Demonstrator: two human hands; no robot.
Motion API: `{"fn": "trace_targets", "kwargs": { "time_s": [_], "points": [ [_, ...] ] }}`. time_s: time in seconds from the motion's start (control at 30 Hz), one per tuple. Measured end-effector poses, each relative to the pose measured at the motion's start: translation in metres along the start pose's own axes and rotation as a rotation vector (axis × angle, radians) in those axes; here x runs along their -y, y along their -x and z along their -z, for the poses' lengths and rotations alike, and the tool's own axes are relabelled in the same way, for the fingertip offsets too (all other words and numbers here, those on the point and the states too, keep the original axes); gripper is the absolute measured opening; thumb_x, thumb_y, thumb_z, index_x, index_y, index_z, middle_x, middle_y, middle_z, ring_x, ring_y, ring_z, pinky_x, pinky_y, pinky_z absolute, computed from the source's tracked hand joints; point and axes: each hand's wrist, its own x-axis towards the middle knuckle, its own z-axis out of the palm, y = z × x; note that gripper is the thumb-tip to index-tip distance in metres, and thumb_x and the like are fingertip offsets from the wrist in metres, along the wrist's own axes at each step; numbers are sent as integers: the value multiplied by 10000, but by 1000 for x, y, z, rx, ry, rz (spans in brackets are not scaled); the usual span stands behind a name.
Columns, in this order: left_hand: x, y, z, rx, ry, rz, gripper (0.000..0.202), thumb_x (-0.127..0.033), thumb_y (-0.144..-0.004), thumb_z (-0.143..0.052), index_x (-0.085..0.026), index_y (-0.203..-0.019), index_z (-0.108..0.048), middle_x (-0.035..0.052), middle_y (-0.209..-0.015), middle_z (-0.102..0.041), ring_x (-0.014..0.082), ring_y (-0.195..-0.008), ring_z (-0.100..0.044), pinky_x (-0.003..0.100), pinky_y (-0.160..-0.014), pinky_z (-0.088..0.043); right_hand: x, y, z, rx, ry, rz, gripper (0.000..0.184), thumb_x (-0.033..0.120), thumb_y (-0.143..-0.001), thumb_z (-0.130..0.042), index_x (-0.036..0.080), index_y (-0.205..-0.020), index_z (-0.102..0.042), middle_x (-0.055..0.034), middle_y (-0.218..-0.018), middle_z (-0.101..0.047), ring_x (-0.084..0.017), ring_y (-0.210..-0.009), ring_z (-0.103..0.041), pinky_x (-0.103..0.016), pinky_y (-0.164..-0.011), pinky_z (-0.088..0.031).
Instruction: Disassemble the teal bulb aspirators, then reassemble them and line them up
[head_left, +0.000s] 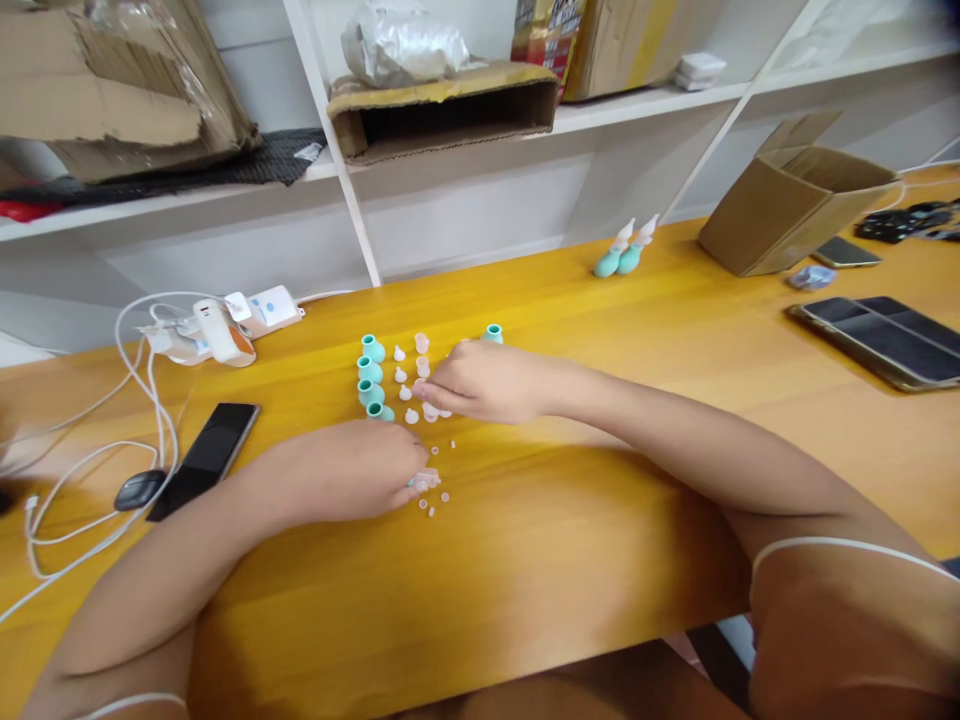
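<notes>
My left hand [375, 465] is closed around a small translucent plastic piece [427, 479], with a bit of teal showing beside the fingers. My right hand [480, 382] reaches over the rows of parts, thumb and fingers pressed together; whatever they pinch is hidden. Left of it stand several teal squeeze bulbs [369, 368] in a column, mouths upward. Beside them run a column of small white nozzle tips [401, 376] and one of translucent cups [422, 344], partly covered by my right hand. Another teal bulb [493, 333] shows behind that hand. Several tiny translucent rings [445, 497] lie near my left hand.
Two assembled teal bulbs with pointed tips [627, 250] lie at the back. Leftward are a phone [217, 445], a mouse [139, 490], white cables and a power strip [180, 345]. An open carton [780, 205] and a tablet [885, 340] occupy the right. Shelves [630, 117] hang above.
</notes>
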Motion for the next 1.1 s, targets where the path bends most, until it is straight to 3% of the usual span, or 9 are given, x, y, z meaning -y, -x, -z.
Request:
{"fn": "trace_targets", "kwargs": {
  "time_s": [0.13,0.23,0.33,0.4,0.47,0.6,0.73,0.87,1.1],
  "points": [
    [8,-9,-22,61,92,26,365,-99,-921,-629,-217,-600,-500,-38,-545,-465,160,-476,-413,308,-614,-390,-3,-3,-8,83,126,-13,637,495,-1201,-330,172,-749,-643,-15,-678,-584,-125,-596,-343,-342,-710,-267],
    [11,-9,-25,10,119,39,346,-72,-910,-622,-216,-610,-525,-36,-568,-483,166,-518,-460,307,-663,-418,-2,-2,-6,83,92,-17,637,498,-1204,-337,165,-804,-704,-29,-720,-626,-127,-612,-387,-336,-707,-271],
    [11,-2,-14,-6,40,78,281,-81,-940,-654,-208,-695,-599,-18,-682,-579,176,-621,-550,296,-671,-413,1,0,0,57,61,-34,607,481,-1199,-374,164,-775,-671,-13,-683,-576,-121,-598,-376,-329,-673,-252],
    [13,5,-1,-1,2,121,231,-171,-963,-728,-198,-755,-632,-4,-757,-619,175,-661,-568,294,-665,-406,2,1,3,16,33,-52,599,477,-1197,-386,171,-726,-593,16,-627,-490,-111,-581,-338,-325,-654,-236],
    [18,14,15,-35,10,142,193,-219,-1048,-654,-197,-858,-677,10,-853,-672,178,-745,-610,292,-715,-427,3,0,6,-60,-34,-49,622,509,-1201,-370,185,-686,-498,44,-583,-386,-101,-568,-301,-317,-639,-227],
    [27,27,43,-233,65,163,311,-418,-1145,-518,-205,-976,-668,20,-919,-704,182,-787,-634,301,-742,-450,7,1,10,-214,-311,-26,687,681,-1167,-338,211,-666,-375,61,-604,-301,-90,-584,-274,-282,-601,-242],
    [26,30,54,-404,71,136,395,-509,-1138,-493,-214,-888,-575,0,-802,-636,165,-676,-571,304,-656,-409,9,2,10,-239,-647,-5,684,748,-1118,-423,230,-681,-336,76,-630,-264,-84,-578,-253,-246,-540,-243],
    [19,25,51,-457,115,100,338,-499,-1114,-524,-228,-925,-597,-12,-803,-651,158,-659,-572,301,-626,-409,6,-1,6,-197,-921,77,658,696,-1117,-509,243,-691,-291,98,-652,-172,-69,-544,-174,-225,-490,-201],
    [10,3,33,-885,128,97,285,-488,-1030,-725,-247,-945,-597,-14,-855,-711,156,-718,-639,308,-690,-504,10,-4,-4,-193,-1070,156,648,685,-1108,-547,228,-689,-358,106,-633,-178,-64,-531,-173,-209,-472,-213]
  ]
}}
